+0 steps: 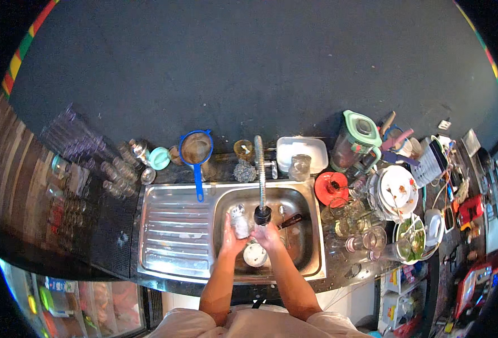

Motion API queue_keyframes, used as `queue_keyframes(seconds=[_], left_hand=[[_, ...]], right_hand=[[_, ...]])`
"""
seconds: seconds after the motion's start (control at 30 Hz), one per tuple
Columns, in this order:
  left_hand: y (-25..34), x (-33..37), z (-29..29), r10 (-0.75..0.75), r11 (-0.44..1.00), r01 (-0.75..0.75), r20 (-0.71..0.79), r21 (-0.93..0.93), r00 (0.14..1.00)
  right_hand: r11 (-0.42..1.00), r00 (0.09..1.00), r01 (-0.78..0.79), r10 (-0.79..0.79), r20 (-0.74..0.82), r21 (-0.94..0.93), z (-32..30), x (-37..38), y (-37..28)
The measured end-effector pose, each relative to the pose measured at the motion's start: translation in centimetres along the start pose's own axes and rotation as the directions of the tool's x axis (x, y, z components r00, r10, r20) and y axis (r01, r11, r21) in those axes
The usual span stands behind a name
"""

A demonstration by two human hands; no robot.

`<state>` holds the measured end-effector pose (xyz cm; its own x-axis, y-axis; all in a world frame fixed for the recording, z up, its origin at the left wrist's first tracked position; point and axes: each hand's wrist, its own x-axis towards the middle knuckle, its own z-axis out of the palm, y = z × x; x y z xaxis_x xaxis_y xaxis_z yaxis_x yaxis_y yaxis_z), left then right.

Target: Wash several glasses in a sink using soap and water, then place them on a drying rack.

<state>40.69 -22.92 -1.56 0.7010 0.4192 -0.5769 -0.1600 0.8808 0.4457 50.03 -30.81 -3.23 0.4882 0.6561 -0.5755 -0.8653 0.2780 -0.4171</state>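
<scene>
From where I stand, the left hand (pixel 233 242) has its grip around a clear, cloudy glass (pixel 239 219), held over the basin of the sink (pixel 318 242). The glass's long axis runs away from the person, its far end leaning slightly left — which end is the mouth, I can't tell. The right hand (pixel 267 235) is just beside it, under the black faucet head (pixel 263 215); whether its grip closes on anything, I can't tell. A white bowl (pixel 255 255) sits nearer the person.
</scene>
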Motion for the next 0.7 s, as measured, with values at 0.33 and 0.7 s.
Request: queue_keyframes(seconds=[0.33, 0.7], left_hand=[[-3.3, 1.6, -0.2, -0.056, 0.99, 0.037, 0.143, 0.134, 0.988], [-4.2, 3.0, 5.0, -0.311, 0.878, 0.409, 0.352, -0.25, 0.883]], right_hand=[[0.999, 0.999, -0.023, 0.024, 0.046, -0.031, -2.6, -0.3, -3.9], [0.996, 0.977, 0.061, -0.075, -0.202, -0.071, -7.4, -3.8, -6.2]])
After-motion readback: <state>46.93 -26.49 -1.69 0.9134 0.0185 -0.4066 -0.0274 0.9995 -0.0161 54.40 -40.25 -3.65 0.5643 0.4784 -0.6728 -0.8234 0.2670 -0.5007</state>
